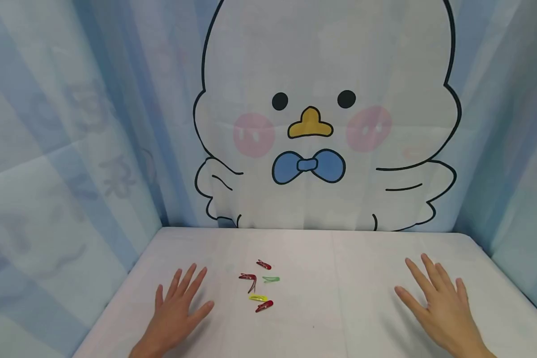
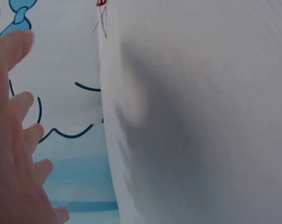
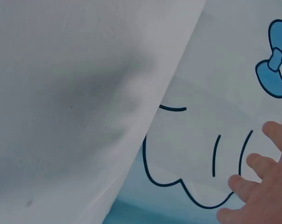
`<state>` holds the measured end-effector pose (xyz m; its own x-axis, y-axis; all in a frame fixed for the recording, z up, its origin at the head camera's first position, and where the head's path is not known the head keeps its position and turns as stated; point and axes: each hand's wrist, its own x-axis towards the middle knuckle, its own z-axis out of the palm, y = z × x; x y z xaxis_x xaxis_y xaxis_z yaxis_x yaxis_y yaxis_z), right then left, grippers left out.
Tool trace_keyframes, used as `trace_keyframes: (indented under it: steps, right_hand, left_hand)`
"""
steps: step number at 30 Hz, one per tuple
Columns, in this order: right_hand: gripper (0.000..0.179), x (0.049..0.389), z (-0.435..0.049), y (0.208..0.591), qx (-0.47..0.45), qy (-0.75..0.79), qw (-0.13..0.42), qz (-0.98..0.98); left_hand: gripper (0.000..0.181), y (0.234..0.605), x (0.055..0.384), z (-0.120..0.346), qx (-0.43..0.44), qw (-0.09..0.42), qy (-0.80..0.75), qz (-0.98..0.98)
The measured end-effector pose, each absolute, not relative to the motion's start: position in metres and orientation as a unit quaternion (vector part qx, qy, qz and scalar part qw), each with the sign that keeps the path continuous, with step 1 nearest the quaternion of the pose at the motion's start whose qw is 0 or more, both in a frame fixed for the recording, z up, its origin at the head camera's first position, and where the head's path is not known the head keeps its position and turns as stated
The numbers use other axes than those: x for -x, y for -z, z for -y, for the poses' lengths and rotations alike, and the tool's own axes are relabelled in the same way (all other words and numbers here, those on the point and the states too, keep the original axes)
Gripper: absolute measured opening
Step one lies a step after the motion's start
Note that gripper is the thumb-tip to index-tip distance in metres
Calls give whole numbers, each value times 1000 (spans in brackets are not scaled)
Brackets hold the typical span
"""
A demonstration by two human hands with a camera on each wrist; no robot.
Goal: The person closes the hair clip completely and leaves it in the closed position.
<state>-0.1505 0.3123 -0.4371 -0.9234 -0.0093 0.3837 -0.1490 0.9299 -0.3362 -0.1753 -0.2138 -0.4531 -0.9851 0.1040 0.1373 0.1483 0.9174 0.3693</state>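
Note:
Several small hair clips lie loosely grouped on the white table. A red clip [image 1: 264, 264] is farthest back, and another red clip [image 1: 247, 276] in front of it stands spread apart. Beside that one is a green clip [image 1: 271, 279]. Nearer the front, a yellow clip [image 1: 258, 298] lies close to a third red clip [image 1: 264, 306]. To the left of the group, my left hand [image 1: 174, 311] is held over the table with fingers spread, holding nothing. Far to the right, my right hand [image 1: 443, 308] has its fingers spread too and holds nothing. Both hands cast shadows on the cloth.
The table [image 1: 340, 278] has a white cloth cover. Behind it hangs a curtain [image 1: 326, 199] printed with a large white cartoon bird wearing a blue bow tie. Blue and white curtains [image 1: 49, 199] also close in the left and right sides.

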Motion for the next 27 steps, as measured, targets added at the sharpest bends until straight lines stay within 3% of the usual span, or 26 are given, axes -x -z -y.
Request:
trace_keyframes:
  steps: [15,27]
  right_hand:
    - [70,161,-294,440,-62,-214,213,951]
    - [67,168,-276,441,-82,-237,231,940]
  left_hand:
    - [78,454,180,182,88,45,208,973]
    - [66,456,188,166,116,49,235,964]
